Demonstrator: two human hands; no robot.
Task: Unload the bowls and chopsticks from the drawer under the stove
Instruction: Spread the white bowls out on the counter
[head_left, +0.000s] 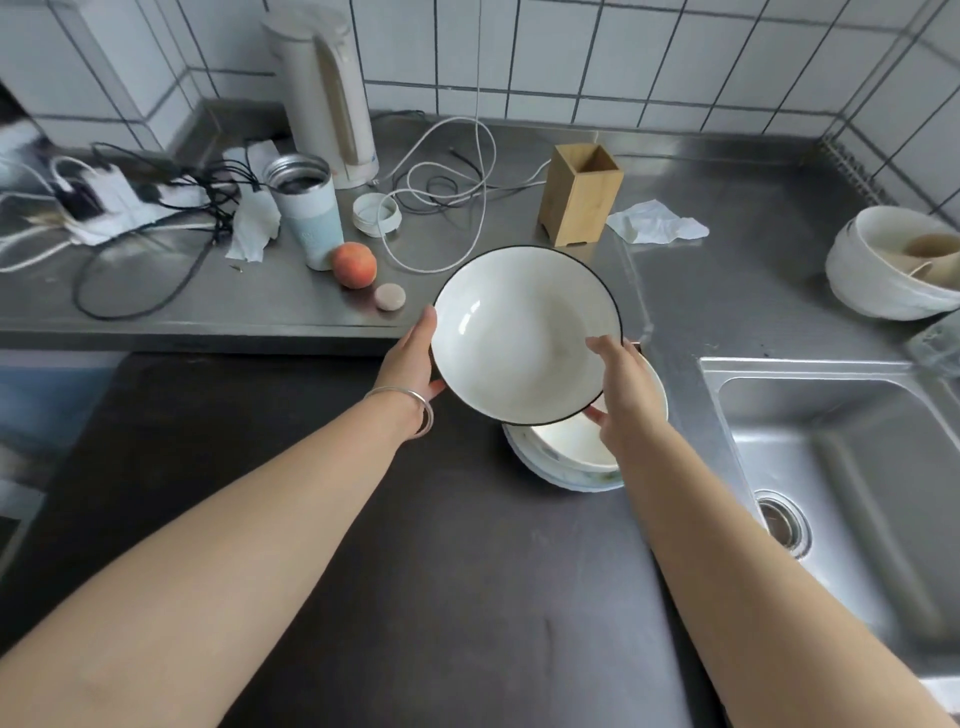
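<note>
Held bowl above bowl stack; sink right; peach left behind.

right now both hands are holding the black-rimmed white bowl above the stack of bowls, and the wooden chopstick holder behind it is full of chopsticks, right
Not quite. The head view shows the wooden chopstick holder standing empty. The rest holds: the left hand and right hand hold the black-rimmed white bowl above the stack of bowls.
</note>
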